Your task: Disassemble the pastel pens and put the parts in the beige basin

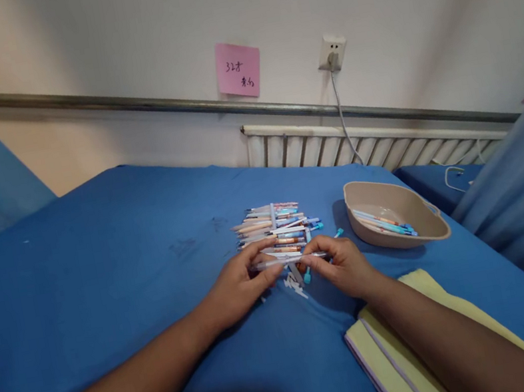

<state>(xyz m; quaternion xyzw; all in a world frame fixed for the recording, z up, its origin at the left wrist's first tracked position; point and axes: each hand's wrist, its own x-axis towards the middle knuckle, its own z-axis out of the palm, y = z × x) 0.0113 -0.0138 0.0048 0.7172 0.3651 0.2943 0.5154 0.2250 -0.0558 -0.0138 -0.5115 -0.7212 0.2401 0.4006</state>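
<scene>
A pale, slim pen (291, 260) lies level between my two hands. My left hand (243, 282) pinches its left part between thumb and fingers, and my right hand (344, 265) pinches its right part the same way. Just beyond my hands, a pile of pens (266, 217) in white, blue, pink and orange is spread on the blue cloth. Below the held pen are several small white pieces (294, 285), and a teal-ended piece (307, 275) is close to my right fingertips. My fingers hide part of the pile.
To the right stands a beige plastic basin (365, 235) with several pens in it. A folded yellow towel (397, 361) lies under my right forearm. The blue-covered bed (102, 265) meets a wall with a radiator (304, 148), a metal rail (165, 107) and a plugged-in socket (332, 52). Blue curtains hang at both sides.
</scene>
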